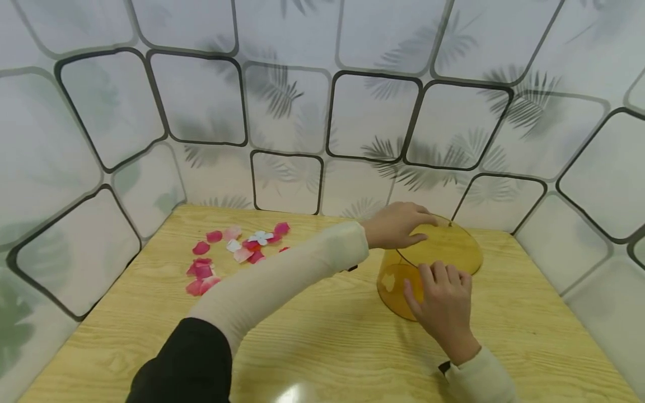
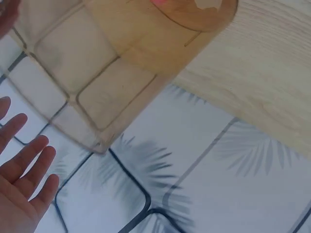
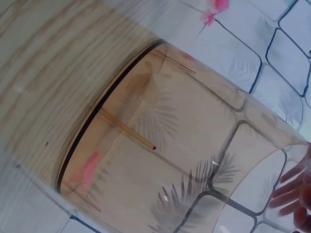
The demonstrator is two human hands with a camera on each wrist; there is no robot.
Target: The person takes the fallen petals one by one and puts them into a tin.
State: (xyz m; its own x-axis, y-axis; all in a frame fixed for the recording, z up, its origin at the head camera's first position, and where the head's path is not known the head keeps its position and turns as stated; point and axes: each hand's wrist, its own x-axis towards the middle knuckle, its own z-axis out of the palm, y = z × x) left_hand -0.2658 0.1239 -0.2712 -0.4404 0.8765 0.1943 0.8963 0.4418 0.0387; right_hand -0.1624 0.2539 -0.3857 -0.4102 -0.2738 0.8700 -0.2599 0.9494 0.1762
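Note:
A transparent amber cylinder (image 1: 395, 288), like a vase with a wide round rim, stands upright on the table's right side. At its far-left rim is my left hand (image 1: 395, 224), with fingers spread over the edge. Near the front of the rim my right hand (image 1: 445, 305) is raised, thumb out to the side. The left wrist view shows the left hand (image 2: 26, 182) with loose fingers, apart from the cylinder wall (image 2: 141, 63). In the right wrist view, the right hand's fingers (image 3: 286, 199) are beside the rim; whether they touch it is unclear.
Pink and white petals (image 1: 201, 271) lie scattered at the table's left, with a white flower (image 1: 260, 238) among them. Patterned curtains (image 1: 287, 106) hang around the back and sides of the wooden table (image 1: 312, 336). A pink patch (image 3: 86, 171) shows through the cylinder.

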